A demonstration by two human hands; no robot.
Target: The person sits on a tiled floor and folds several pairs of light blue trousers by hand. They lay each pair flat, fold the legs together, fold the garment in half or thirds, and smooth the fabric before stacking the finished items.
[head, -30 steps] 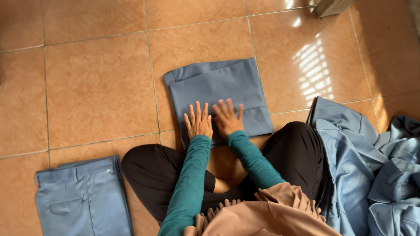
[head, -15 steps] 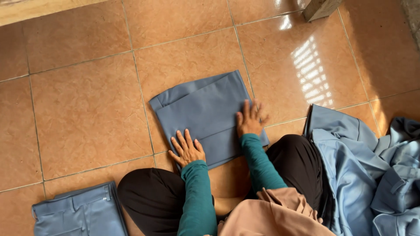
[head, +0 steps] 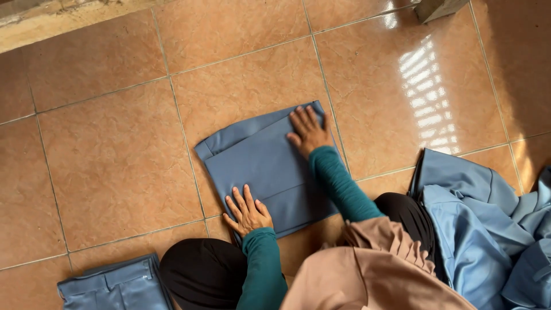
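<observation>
A folded rectangle of grey-blue cloth (head: 267, 166) lies on the orange tiled floor (head: 115, 166) at the middle of the frame. The person's left hand (head: 248, 211) presses flat on its lower left corner, fingers spread, grip released. The right hand (head: 309, 131) lies flat near the upper right corner, also grasping nothing. Another folded grey-blue garment (head: 112, 286) sits at the lower left, and a heap of loose light blue cloth (head: 482, 229) fills the lower right.
</observation>
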